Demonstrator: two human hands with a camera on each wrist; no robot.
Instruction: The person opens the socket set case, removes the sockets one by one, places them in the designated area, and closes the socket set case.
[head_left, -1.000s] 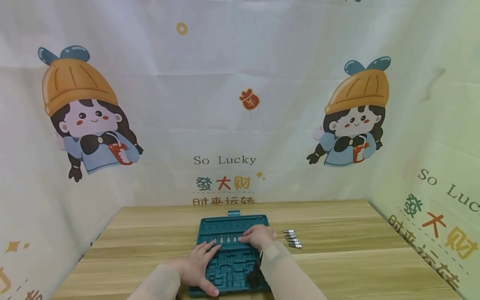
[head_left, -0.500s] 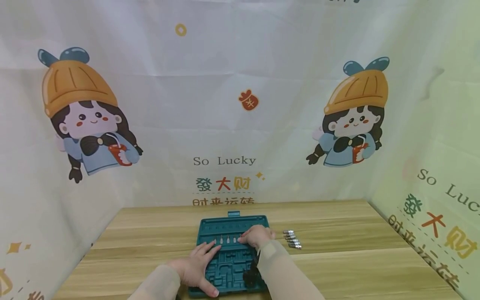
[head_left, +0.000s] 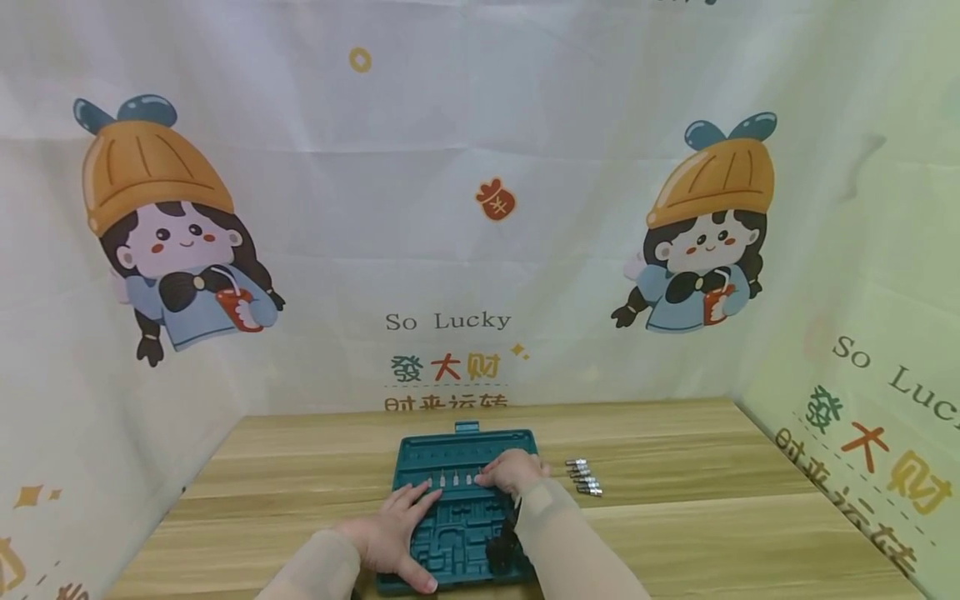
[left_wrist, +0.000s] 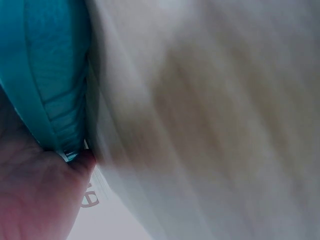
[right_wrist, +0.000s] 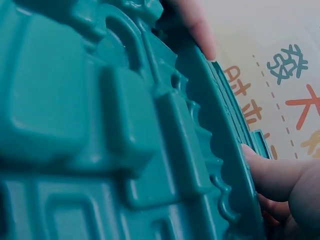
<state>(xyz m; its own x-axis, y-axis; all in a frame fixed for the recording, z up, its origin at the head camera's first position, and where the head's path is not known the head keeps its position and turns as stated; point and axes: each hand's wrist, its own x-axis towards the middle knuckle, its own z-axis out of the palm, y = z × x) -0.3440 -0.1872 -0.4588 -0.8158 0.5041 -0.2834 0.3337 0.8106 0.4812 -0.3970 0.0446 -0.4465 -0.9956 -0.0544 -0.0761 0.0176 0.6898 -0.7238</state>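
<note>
An open teal plastic case (head_left: 465, 542) lies on the wooden table, its lower half moulded with shaped recesses. Several small bit sockets (head_left: 455, 479) stand in a row across the case's middle. My left hand (head_left: 390, 525) rests spread on the left side of the case, fingertips beside the row's left end and thumb near the front edge. At the row's right end, my right hand (head_left: 513, 471) has curled fingers and pinches a bit socket, mostly hidden by the fingertips. In the right wrist view the thumb (right_wrist: 275, 172) lies against the case's raised ridge.
To the right of the case, several more silver and black bit sockets (head_left: 583, 477) lie in a short column on the table (head_left: 690, 475). A latch (head_left: 467, 427) sticks out at the case's far edge. A printed cloth (head_left: 450, 250) hangs behind and around the table.
The right wrist has shifted slightly left, while its fingertips stay at the row's right end. My left hand has stayed in place.
</note>
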